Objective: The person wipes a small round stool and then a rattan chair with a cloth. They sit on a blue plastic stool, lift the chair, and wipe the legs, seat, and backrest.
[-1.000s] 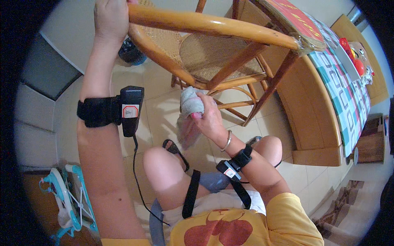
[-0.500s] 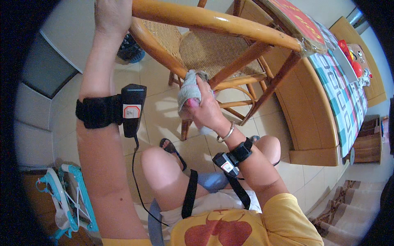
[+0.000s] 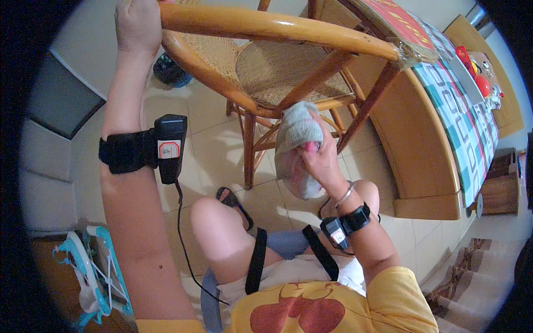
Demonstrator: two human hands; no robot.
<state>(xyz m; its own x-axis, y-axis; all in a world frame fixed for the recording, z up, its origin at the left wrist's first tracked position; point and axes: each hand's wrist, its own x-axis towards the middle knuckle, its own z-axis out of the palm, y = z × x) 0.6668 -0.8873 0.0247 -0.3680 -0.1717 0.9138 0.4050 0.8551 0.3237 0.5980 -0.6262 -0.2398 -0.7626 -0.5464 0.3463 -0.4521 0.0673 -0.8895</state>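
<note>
A wood-coloured rattan armchair (image 3: 311, 30) with a woven seat fills the top of the view, tilted so its curved rail crosses from left to right. My left hand (image 3: 139, 30) grips the left end of that rail; its fingers are partly cut off by the upper edge. In my right hand (image 3: 323, 161) is a bunched pale grey-green cloth (image 3: 300, 130) with pinkish patches, its lower end hanging loose. The cloth's top touches the chair's frame near the front of the seat, where the rails meet.
To the right stands a wooden table (image 3: 422, 144) under a checked cover (image 3: 461, 133), with a red sheet (image 3: 397, 19) and a white tray (image 3: 466, 83) on it. A turquoise folding frame (image 3: 89, 272) is at the lower left. A dark bin (image 3: 172, 71) stands behind the chair.
My right hand has moved right and slightly down with the cloth, from the curved arm's lower end along the frame. The left hand and chair rail have shifted slightly left.
</note>
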